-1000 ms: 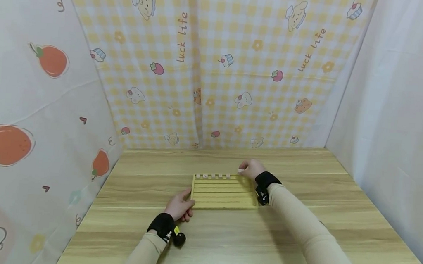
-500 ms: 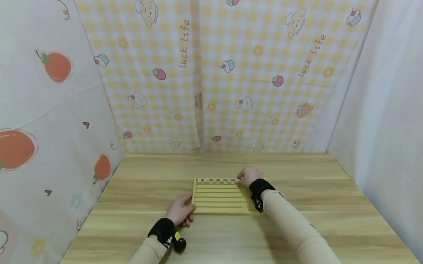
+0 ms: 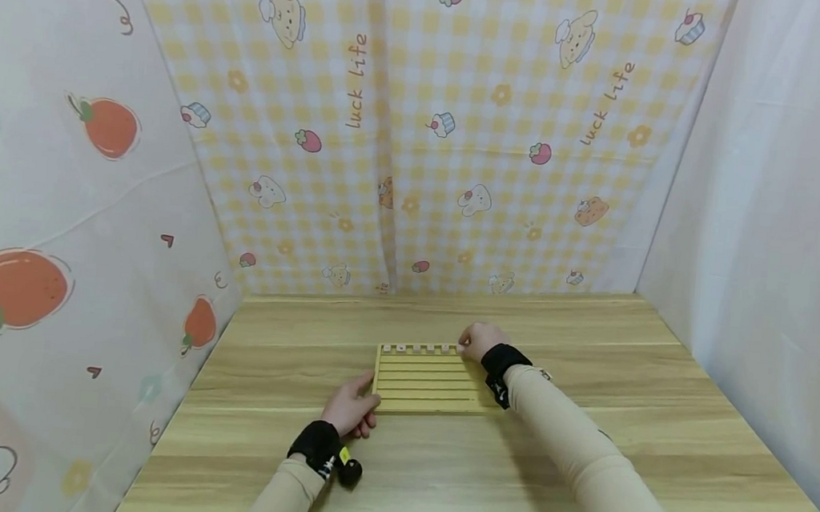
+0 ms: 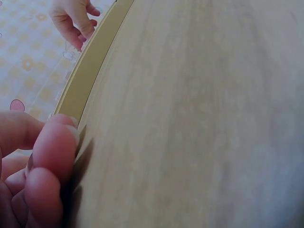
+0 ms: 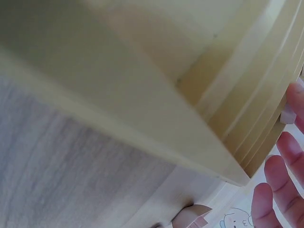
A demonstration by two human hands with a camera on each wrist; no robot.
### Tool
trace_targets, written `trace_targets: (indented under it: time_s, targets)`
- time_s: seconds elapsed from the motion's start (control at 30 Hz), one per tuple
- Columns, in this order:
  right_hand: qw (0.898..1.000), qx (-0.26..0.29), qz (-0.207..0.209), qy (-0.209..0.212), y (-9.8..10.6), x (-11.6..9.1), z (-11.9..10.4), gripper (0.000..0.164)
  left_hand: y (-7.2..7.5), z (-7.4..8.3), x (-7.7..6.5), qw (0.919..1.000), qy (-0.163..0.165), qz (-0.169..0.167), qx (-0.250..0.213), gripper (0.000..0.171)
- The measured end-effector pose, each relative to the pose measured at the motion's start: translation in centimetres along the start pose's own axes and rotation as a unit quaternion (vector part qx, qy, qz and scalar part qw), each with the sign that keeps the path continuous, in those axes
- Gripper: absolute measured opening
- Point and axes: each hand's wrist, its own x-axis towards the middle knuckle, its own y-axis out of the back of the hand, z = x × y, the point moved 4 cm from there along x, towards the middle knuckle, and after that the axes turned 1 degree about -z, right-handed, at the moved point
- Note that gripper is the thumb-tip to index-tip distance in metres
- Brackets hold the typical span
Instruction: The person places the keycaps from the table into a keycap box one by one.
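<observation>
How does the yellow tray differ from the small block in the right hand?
The tray is yellow and ridged; the small block is pale. The tray is larger than the small block. The tray rests on the table; the right hand pinches the small block. Both are held, the tray by the left hand.

One tray point(image 3: 422, 377), six blocks point(image 3: 416, 348)
</observation>
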Motion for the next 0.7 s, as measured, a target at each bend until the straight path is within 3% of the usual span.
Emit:
trace_targets:
  time_s: [0.2, 0.43, 0.7]
  targets:
    - [1.0, -0.001, -0.015, 0.01, 0.0, 0.2, 0.6, 0.023, 0.0, -0.1, 0.0, 1.0, -0.001, -0.002, -0.001, 0.063]
    - [1.0, 0.0, -0.013, 0.007, 0.0, 0.4, 1.2, 0.008, 0.1, -0.1, 0.3, 1.0, -0.001, -0.004, -0.003, 0.064]
    - [1.0, 0.005, -0.019, 0.003, 0.0, 0.4, 1.1, 0.009, 0.1, -0.1, 0.4, 1.0, 0.005, -0.006, -0.002, 0.064]
